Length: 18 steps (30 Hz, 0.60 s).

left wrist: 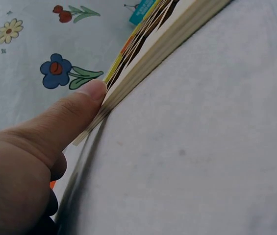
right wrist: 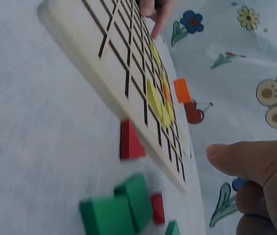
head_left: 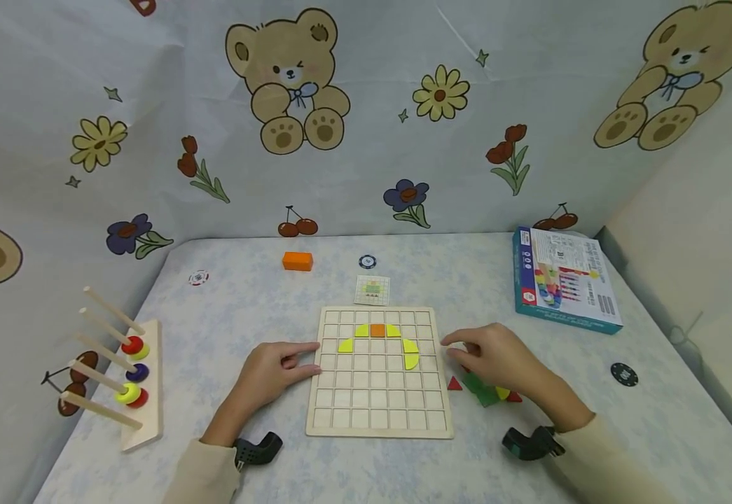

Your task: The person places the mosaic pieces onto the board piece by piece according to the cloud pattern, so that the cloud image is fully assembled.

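Note:
A wooden grid board (head_left: 380, 430) lies in the middle of the table. Near its top sit an orange square (head_left: 377, 330) and several yellow curved-edge pieces (head_left: 410, 353) in an arch. My left hand (head_left: 271, 374) touches the board's left edge with thumb and index finger extended. Just right of the board, my right hand (head_left: 498, 357) hovers over loose pieces, its thumb (right wrist: 241, 155) straight and nothing visibly held. Green blocks (head_left: 482, 392), a red triangle (head_left: 454, 383) and a yellow piece (head_left: 502, 393) lie around and below it, partly hidden by the hand.
A small pattern card (head_left: 372, 290) lies behind the board, with an orange block (head_left: 298, 261) farther left. On the left stands a wooden peg rack (head_left: 151, 413) with coloured rings. A game box (head_left: 567, 280) lies at the back right. Poker chips, one black (head_left: 624, 374), are scattered about.

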{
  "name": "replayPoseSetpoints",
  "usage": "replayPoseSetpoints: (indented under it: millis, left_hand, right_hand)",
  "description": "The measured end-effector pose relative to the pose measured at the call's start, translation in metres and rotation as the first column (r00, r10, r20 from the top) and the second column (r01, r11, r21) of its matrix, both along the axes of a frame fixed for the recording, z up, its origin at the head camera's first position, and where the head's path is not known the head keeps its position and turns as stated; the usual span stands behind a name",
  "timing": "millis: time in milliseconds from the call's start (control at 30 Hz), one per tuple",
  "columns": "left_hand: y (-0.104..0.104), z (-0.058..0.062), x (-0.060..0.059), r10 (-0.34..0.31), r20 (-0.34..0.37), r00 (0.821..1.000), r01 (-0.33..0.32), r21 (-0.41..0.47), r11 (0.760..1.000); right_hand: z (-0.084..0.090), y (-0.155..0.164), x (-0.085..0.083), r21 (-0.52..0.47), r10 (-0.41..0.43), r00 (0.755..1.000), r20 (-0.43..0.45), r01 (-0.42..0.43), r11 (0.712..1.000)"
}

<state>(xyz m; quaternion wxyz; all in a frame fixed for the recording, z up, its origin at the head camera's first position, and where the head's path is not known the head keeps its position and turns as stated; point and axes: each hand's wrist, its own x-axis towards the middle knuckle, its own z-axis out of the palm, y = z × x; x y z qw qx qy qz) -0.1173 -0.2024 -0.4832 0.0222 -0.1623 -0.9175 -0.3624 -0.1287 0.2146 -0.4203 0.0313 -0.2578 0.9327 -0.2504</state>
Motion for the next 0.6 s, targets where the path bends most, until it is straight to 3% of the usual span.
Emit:
replayPoseSetpoints:
  millis: [200, 333, 467, 600]
  left_hand:
    - [0.001, 0.001, -0.001, 0.014, 0.035, 0.999, -0.013, -0.014, 1.0]
    - [0.001, 0.0, -0.001, 0.015, 0.036, 0.999, -0.014, -0.018, 1.0]
    - [0.002, 0.001, -0.001, 0.014, 0.035, 0.999, -0.013, -0.017, 1.0]
    - [0.003, 0.002, -0.001, 0.022, 0.032, 0.999, -0.022, -0.019, 1.0]
  right_hand:
    - [0.0, 0.05, 0.027, 0.031, -0.154, 0.985, 0.08, 0.152, 0.988]
    - [-0.003, 0.062, 0.049, 0.062, -0.278, 0.951, 0.132, 0.272, 0.96]
    - [-0.008, 0.065, 0.066, 0.118, -0.364, 0.925, 0.11, 0.351, 0.929]
    - [-0.014, 0.064, 0.071, 0.165, -0.401, 0.913, 0.072, 0.385, 0.908]
